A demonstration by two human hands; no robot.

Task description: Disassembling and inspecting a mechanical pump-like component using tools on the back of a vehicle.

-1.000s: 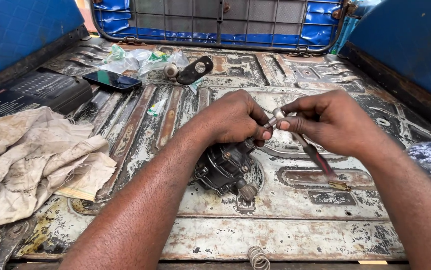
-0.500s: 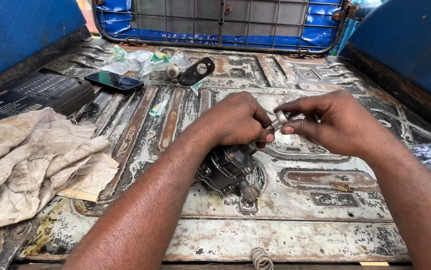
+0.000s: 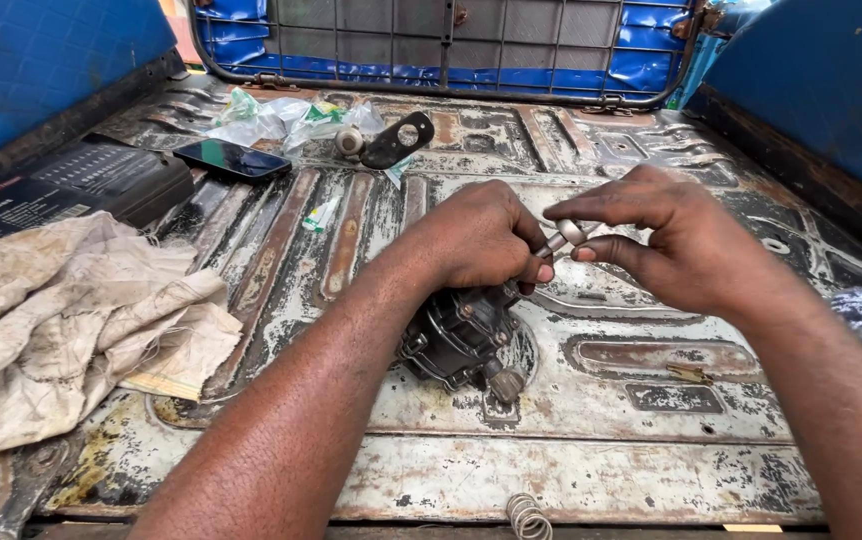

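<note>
1. On the worn, rusty metal truck bed [image 3: 591,420], in the middle of the view, a dark ribbed machine part [image 3: 459,340] is lying beneath the person's hands.
2. The left hand [image 3: 481,240] is reaching in from the lower left, its fingers curled tightly around the upper end of the dark part and the base of a thin metal shaft [image 3: 551,246] sticking out of it.
3. The right hand [image 3: 671,240] is coming in from the right, its thumb and forefinger pinching a small silver nut [image 3: 571,232] at the tip of that shaft.
4. The two hands are nearly touching at the shaft, just above the dark part.
5. A small metal spring [image 3: 528,517] is lying at the near edge of the bed, below the hands.
6. To the left, a crumpled, stained cloth [image 3: 61,330] is covering part of the bed, with a black case [image 3: 81,182] just beyond it.
7. A dark phone [image 3: 231,158] is lying flat past the case, beside clear plastic bags [image 3: 281,118] and a black metal bracket [image 3: 398,144].
8. Blue panels [image 3: 821,90] are enclosing the bed on both sides, and a wire grille [image 3: 441,45] is closing off the far end.
</note>
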